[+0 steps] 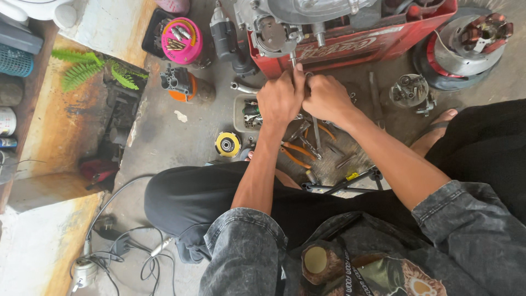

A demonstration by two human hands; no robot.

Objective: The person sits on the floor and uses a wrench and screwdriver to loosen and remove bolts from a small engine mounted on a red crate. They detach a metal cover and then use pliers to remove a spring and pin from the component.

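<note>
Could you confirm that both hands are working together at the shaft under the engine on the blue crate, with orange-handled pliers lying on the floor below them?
Not quite: the crate is red, not blue. The head view shows the left hand and right hand together at the shaft under the engine on it, with the orange-handled pliers lying on the floor below them.

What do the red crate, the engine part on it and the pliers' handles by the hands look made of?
Red crate: probably moulded plastic, with a smooth, even red, slightly glossy wall.
Engine part: cast metal, dull grey with bolted bosses.
Pliers' handles: likely orange rubber or plastic sleeves over dark steel.
</note>
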